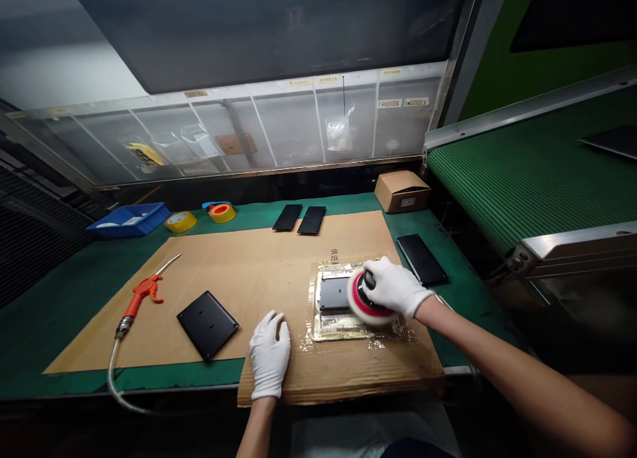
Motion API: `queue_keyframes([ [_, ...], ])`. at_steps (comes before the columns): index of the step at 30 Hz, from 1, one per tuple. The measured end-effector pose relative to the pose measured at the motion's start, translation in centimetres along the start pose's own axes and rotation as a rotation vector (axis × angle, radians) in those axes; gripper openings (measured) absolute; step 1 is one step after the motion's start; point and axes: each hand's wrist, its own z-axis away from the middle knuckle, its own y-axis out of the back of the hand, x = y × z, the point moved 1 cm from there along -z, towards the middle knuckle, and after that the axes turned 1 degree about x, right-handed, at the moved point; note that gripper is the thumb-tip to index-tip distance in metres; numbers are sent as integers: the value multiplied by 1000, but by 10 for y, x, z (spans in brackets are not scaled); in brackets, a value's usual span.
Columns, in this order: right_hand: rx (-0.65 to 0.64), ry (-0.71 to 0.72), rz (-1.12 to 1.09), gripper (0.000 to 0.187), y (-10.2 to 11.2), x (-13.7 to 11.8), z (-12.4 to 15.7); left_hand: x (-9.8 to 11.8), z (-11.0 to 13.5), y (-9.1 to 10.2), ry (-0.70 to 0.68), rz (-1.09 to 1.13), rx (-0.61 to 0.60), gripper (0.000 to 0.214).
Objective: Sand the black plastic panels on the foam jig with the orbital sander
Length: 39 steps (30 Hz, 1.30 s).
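Observation:
My right hand (395,285), in a white glove, grips a round red and white sander (365,303) and presses it on a grey plate (332,293). That plate lies in a taped-down jig (343,325) on the cardboard sheet (259,272). Also gloved, my left hand (269,354) rests flat on the cardboard near the front edge, fingers together, holding nothing. A black plate (208,323) lies just left of my left hand.
An orange air gun (139,299) with a hose lies at the left of the cardboard. Two black plates (300,218) lie at the back, another (422,259) to the right of the jig. Tape rolls (222,212), a blue bin (130,219), a small carton (402,190) and a green conveyor (527,179) surround them.

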Motion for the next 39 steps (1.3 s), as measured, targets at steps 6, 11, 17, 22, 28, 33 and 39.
queue_keyframes([
  [6,56,-121,30,32,4,10,-4,2,0,2,-2,-2,-11,38],
  [11,56,-29,-61,33,1,23,9,1,0,1,1,3,0,36],
  [17,17,-89,-56,34,4,30,-25,0,-1,2,22,11,-19,36],
  [22,-92,-117,-96,40,18,44,-59,1,-1,2,60,46,-20,35],
  [28,-47,23,-59,37,7,20,-39,-2,-2,1,71,70,-27,33],
  [33,-64,28,0,42,6,-7,-56,13,-8,9,171,201,-49,33],
  [39,-89,-28,0,45,10,3,-73,66,-50,7,95,471,-53,36],
])
